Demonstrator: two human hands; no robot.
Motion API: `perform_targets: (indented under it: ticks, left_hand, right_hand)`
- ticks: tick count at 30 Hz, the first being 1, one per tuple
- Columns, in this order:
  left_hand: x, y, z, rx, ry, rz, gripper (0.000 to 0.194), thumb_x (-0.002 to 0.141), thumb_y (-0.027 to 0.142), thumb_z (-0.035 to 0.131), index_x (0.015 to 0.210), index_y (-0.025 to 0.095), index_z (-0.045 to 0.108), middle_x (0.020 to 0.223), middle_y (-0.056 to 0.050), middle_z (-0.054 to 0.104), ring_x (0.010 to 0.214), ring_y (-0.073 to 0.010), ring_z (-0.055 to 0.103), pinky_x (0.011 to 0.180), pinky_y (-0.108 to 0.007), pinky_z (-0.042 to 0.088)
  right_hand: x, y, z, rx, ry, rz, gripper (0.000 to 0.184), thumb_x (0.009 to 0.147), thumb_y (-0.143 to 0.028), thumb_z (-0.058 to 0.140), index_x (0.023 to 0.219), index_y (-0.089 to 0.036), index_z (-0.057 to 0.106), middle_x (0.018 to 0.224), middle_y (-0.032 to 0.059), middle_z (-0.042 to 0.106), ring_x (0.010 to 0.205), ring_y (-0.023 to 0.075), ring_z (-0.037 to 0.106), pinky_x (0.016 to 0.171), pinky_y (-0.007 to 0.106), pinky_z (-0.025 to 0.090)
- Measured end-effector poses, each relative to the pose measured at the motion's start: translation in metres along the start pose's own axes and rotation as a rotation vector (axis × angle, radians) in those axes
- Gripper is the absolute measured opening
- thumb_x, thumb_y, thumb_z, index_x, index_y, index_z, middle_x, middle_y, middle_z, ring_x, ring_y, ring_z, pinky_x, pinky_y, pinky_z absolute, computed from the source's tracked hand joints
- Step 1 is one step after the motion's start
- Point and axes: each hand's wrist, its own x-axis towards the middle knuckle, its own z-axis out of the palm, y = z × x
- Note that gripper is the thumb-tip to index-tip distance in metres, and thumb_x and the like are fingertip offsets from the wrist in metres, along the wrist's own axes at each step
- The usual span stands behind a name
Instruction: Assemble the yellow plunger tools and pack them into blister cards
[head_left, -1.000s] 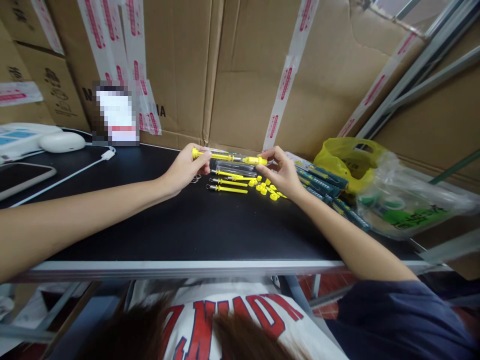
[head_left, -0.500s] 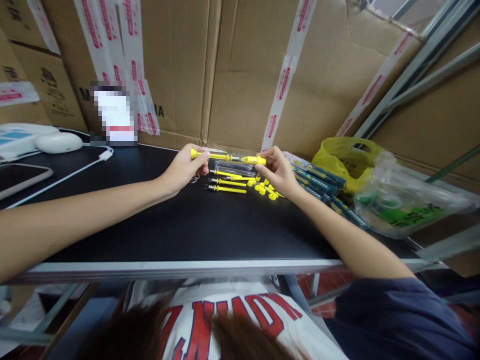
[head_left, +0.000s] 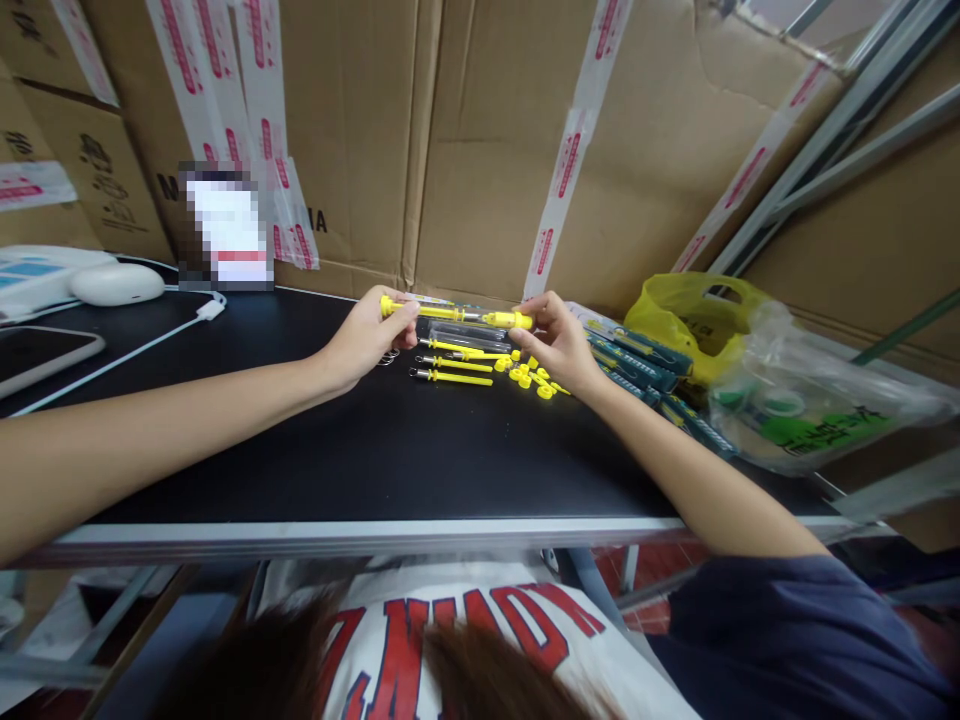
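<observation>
Level above the far part of the table is a slim yellow pen-like stick (head_left: 439, 313) with a clear and metal section; my left hand (head_left: 375, 335) pinches its yellow end. My right hand (head_left: 561, 345) has its fingers closed on a yellow tapered tip piece (head_left: 504, 320) at the other end. Whether the two pieces are joined, I cannot tell. Below them lie several yellow rods with metal ends (head_left: 461, 378), clear tubes (head_left: 472, 335), and small yellow caps (head_left: 520, 377) near my right hand. Metal rings (head_left: 390, 356) rest beside my left hand.
Dark green packages (head_left: 637, 365), a yellow plastic bag (head_left: 694, 325) and a clear bag (head_left: 817, 410) are on the right. A phone (head_left: 45, 355), a white case (head_left: 116, 284) and a cable (head_left: 127, 355) lie left. Cardboard (head_left: 480, 150) walls the back.
</observation>
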Motion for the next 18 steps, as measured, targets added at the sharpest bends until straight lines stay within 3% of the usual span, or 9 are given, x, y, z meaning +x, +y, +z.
perform_targets:
  ticks: [2, 8, 18]
  left_hand:
    - [-0.0005, 0.0010, 0.0004, 0.003, 0.006, 0.000, 0.008, 0.089, 0.019, 0.055, 0.089, 0.017, 0.047, 0.062, 0.006, 0.055, 0.056, -0.0071, 0.055, 0.062, -0.023, 0.046]
    - [-0.0002, -0.0002, 0.0002, 0.011, 0.004, 0.001, 0.008, 0.088, 0.019, 0.055, 0.089, 0.017, 0.047, 0.062, 0.006, 0.055, 0.055, -0.0070, 0.055, 0.061, -0.023, 0.045]
    - [0.0000, -0.0007, -0.0007, 0.018, 0.004, 0.008, 0.011, 0.086, 0.022, 0.057, 0.088, 0.017, 0.047, 0.061, 0.006, 0.055, 0.056, -0.0076, 0.055, 0.061, -0.023, 0.046]
  right_hand:
    - [-0.0002, -0.0006, -0.0008, -0.088, 0.063, -0.031, 0.034, 0.081, -0.046, 0.068, 0.096, -0.022, 0.051, 0.081, -0.0012, 0.051, 0.068, 0.0100, 0.050, 0.057, 0.022, 0.046]
    - [-0.0003, -0.0046, -0.0014, -0.223, 0.076, -0.075, 0.026, 0.084, -0.039, 0.065, 0.096, -0.020, 0.053, 0.085, 0.0001, 0.052, 0.073, 0.0113, 0.051, 0.063, 0.024, 0.047]
    - [-0.0007, -0.0013, 0.0010, -0.173, 0.017, -0.088, 0.026, 0.088, -0.042, 0.060, 0.095, -0.023, 0.045, 0.078, -0.0017, 0.049, 0.063, 0.0105, 0.047, 0.056, 0.025, 0.043]
